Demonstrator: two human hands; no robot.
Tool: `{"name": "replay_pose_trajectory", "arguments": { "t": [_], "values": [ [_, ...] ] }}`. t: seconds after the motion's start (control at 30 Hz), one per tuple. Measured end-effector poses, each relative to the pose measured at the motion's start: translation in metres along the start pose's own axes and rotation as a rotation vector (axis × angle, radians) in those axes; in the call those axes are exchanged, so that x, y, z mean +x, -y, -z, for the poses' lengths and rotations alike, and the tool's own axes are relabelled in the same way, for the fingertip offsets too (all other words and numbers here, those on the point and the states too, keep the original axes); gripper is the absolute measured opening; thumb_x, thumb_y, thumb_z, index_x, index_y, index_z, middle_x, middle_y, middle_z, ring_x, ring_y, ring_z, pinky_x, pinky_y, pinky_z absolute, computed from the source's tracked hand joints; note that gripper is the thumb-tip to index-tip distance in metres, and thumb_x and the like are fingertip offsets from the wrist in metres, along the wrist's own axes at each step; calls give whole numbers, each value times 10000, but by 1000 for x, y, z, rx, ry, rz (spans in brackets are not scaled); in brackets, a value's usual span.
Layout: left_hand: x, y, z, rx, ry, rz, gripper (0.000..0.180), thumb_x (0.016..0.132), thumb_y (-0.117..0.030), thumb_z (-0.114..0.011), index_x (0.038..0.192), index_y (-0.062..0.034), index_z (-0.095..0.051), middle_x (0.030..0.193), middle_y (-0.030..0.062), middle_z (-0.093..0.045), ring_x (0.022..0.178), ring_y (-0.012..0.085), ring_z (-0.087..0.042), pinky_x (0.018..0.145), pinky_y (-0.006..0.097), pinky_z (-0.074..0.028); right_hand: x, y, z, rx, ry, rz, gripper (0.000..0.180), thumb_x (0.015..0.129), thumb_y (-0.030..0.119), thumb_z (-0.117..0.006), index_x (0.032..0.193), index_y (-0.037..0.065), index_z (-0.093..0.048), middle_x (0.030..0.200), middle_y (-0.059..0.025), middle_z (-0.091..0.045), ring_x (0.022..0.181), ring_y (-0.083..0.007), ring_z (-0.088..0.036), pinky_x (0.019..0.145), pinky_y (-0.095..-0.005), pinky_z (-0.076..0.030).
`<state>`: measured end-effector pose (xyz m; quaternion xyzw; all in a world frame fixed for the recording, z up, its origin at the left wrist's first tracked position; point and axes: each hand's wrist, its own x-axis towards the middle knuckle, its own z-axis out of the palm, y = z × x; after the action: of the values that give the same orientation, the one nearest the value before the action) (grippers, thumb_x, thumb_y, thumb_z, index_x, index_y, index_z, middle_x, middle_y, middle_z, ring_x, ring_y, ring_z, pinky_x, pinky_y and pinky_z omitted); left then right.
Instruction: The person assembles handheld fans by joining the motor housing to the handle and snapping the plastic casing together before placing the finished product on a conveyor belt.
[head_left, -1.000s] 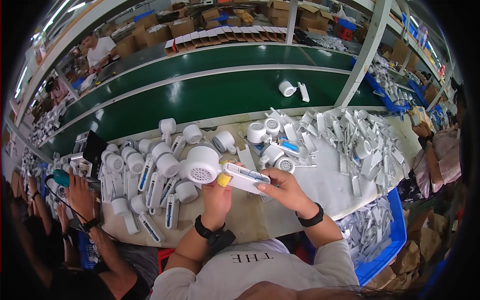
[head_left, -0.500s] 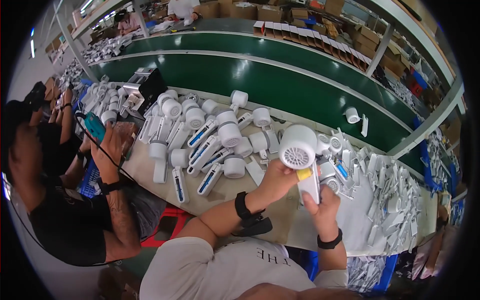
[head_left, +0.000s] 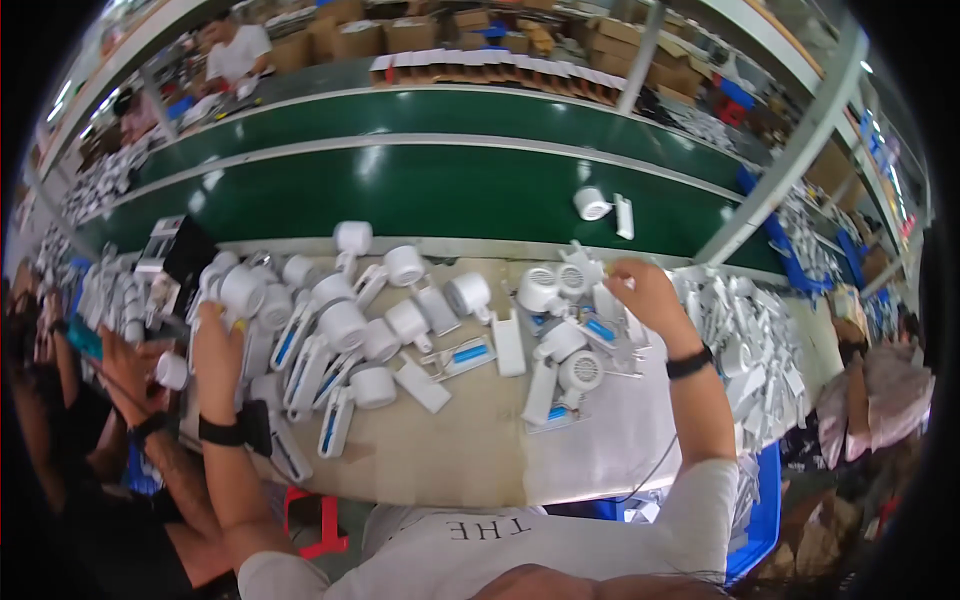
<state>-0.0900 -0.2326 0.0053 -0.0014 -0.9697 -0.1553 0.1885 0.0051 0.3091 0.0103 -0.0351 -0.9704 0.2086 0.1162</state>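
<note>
Two-handed hold broken up: the fan they shared is gone from between them!
Left hand [head_left: 218,350] at the white fans [head_left: 343,325], worktop [head_left: 450,460]'s left end; right hand [head_left: 648,295] over white parts [head_left: 728,318] toward the far edge; any grip, I can't tell.

Wearer's left forearm [head_left: 234,490] and right forearm [head_left: 706,420] well apart. Left hand [head_left: 217,352] points forward, back showing; right hand [head_left: 650,298] angles inward, fingers [head_left: 626,274] curled.

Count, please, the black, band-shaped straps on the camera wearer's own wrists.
2: one black, band-shaped strap on the wrist of the left hand, another strap on the wrist of the right hand.
</note>
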Motion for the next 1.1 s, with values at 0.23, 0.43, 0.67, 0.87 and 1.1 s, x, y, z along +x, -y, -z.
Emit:
{"name": "replay_pose_trajectory", "arguments": {
  "t": [0.23,0.43,0.67,0.87,1.1],
  "values": [
    [10,21,-32,-31,101,29,735,730,-74,-566,1370,-39,-207,1050,276,-557,907,432,-553,749,444,-446,93,-116,-36,-212,-148,-282,319,725,212,-625,1028,112,-613,1015,-144,-613,936,-313,-591,804,-376,-481],
    [-3,14,-16,-291,142,23,736,702,10,-554,1361,14,-226,1277,244,-424,1198,386,-394,998,375,-310,145,-141,-54,-124,-92,-599,751,715,350,-660,1300,20,-324,1101,-236,-564,1026,-370,-547,877,-422,-440],
    [-31,-74,16,-96,-306,-246,575,702,48,-564,1255,8,-410,1287,193,-429,1228,349,-378,1029,409,-268,153,-160,-53,316,-109,-601,495,681,162,-692,1092,-47,-511,948,-204,-605,836,-286,-622,732,-330,-511],
    [-41,-146,-17,-1391,941,-111,228,885,-127,-524,1054,17,-576,990,116,-632,889,198,-618,760,287,-496,112,-11,1,451,-237,-140,302,699,16,-659,981,-25,-557,859,-149,-599,681,-179,-623,582,-280,-520],
    [-67,-239,-30,-1991,1241,368,497,928,-397,-407,1189,24,-452,1116,152,-571,1050,239,-546,887,365,-443,-29,142,6,-222,-432,703,306,643,17,-644,938,69,-581,1004,-82,-570,797,-242,-592,627,-325,-498]
  ]
}}
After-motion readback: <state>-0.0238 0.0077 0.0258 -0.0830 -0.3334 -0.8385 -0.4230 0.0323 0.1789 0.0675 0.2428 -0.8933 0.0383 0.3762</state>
